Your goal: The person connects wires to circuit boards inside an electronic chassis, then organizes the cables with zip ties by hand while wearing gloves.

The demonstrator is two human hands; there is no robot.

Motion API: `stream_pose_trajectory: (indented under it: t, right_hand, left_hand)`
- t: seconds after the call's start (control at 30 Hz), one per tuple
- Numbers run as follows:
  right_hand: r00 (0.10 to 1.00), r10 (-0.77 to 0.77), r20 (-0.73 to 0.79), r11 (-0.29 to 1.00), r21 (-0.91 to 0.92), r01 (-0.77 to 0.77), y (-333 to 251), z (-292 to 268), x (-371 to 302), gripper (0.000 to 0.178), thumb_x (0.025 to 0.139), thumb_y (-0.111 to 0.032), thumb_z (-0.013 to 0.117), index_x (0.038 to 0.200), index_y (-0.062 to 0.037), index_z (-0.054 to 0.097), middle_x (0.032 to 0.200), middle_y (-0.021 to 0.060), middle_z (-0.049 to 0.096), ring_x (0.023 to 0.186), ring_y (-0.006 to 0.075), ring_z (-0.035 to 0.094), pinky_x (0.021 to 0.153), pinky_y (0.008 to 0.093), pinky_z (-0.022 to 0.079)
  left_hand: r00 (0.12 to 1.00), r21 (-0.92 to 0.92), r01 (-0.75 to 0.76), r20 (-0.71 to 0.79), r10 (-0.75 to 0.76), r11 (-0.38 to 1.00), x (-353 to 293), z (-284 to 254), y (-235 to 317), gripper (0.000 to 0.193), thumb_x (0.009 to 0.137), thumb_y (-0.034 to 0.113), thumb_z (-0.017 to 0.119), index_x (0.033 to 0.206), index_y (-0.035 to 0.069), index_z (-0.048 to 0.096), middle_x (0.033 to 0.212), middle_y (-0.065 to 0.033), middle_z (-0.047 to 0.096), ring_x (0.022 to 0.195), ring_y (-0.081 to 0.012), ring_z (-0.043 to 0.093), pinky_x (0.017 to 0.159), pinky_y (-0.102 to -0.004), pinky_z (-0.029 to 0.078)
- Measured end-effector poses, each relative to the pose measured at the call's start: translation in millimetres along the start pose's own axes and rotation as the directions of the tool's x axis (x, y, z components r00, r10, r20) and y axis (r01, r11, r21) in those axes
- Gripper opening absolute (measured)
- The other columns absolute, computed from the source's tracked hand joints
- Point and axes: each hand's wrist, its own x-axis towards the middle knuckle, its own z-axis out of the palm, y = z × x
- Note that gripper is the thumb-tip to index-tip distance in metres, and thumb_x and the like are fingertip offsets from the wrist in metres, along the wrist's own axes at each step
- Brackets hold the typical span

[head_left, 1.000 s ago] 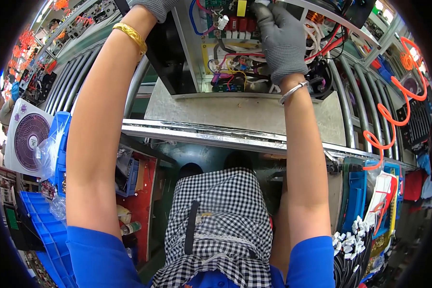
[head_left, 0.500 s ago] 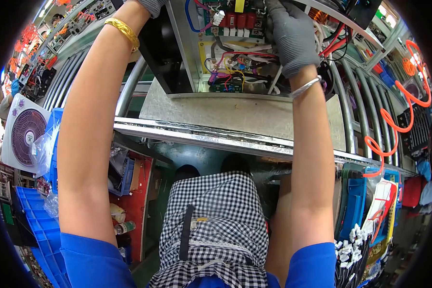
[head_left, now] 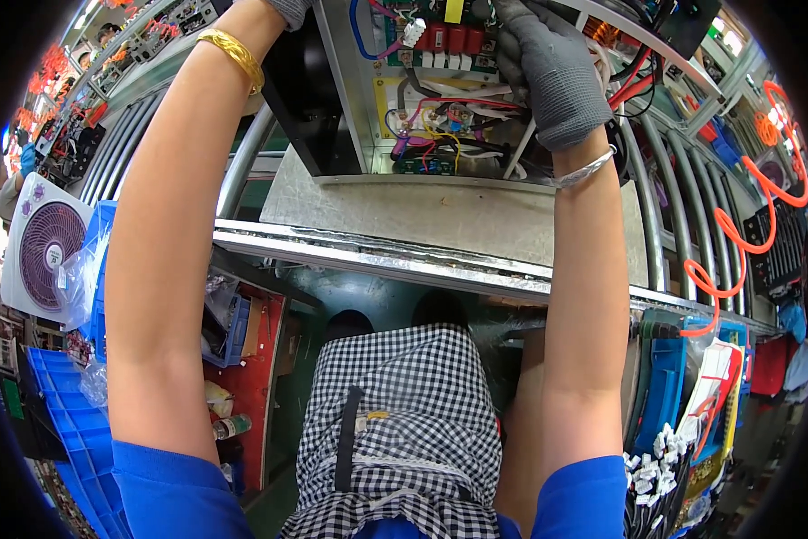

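Right hand point(head_left: 558, 79): gloved, fingers bent over the chassis point(head_left: 357, 90) interior; grip hidden, cannot tell. Left hand point(head_left: 290, 11): fingers out of frame, state unclear. Chassis: beneath right fingers, open face toward wearer, presumably for reach. Wires point(head_left: 435, 135): below-left of those fingers.

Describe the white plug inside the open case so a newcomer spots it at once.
Find the open metal case at the picture's top centre. Inside, near the top, is a row of red blocks; the white plug sits just left of it. Unlike the small white pieces lined up below the blocks, it stands alone and looks irregular.
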Motion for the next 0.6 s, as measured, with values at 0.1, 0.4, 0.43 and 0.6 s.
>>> stream_pose_trajectory:
  t: [0.1,0.4,0.43,0.6]
  right_hand:
    - [0.998,0.038,-0.044,0.999,-0.006,-0.038,-0.3,2.8,0.6,0.023,0.098,-0.027,0.057,0.097,-0.0039,0.062,0.06,-0.006,0.046,0.045,0.0057,0.038,0.04,0.0217,0.03]
    - [0.991,-0.091,-0.095,0.989,0.107,0.101,12.8,10.3,16.1,0.025,0.096,-0.027,0.059,0.087,-0.0044,0.064,0.06,-0.0056,0.048,0.045,0.0064,0.04,0.041,0.022,0.031]
    - [0.986,-0.085,-0.14,0.993,0.073,0.096,12.0,12.5,17.1,0.025,0.095,-0.027,0.059,0.086,-0.0043,0.064,0.06,-0.005,0.05,0.046,0.0067,0.042,0.042,0.0227,0.032]
    - [0.954,-0.187,-0.234,0.982,-0.04,0.183,14.8,11.4,30.8,0.027,0.093,-0.029,0.059,0.084,-0.004,0.064,0.063,-0.0028,0.055,0.048,0.0077,0.047,0.043,0.0236,0.035]
  left_hand:
    - [0.998,-0.009,-0.061,-0.023,0.061,0.998,1.3,1.7,-4.9,0.057,0.09,0.041,0.064,0.131,0.002,0.056,0.124,-0.0204,0.063,0.114,-0.031,0.061,0.098,-0.0374,0.046]
    - [0.991,0.065,-0.108,0.092,0.102,0.992,2.7,2.6,-12.7,0.056,0.094,0.046,0.056,0.132,0.005,0.055,0.13,-0.0179,0.059,0.122,-0.031,0.055,0.104,-0.0379,0.042]
    - [0.991,0.068,-0.107,0.09,0.101,0.992,2.8,1.9,-16.0,0.056,0.094,0.046,0.056,0.132,0.005,0.055,0.13,-0.0179,0.059,0.122,-0.031,0.055,0.104,-0.0379,0.042]
    - [0.991,0.064,-0.06,0.122,0.052,0.996,6.4,3.3,-13.4,0.057,0.094,0.048,0.054,0.132,0.006,0.056,0.13,-0.0183,0.059,0.123,-0.0326,0.054,0.104,-0.0387,0.041]
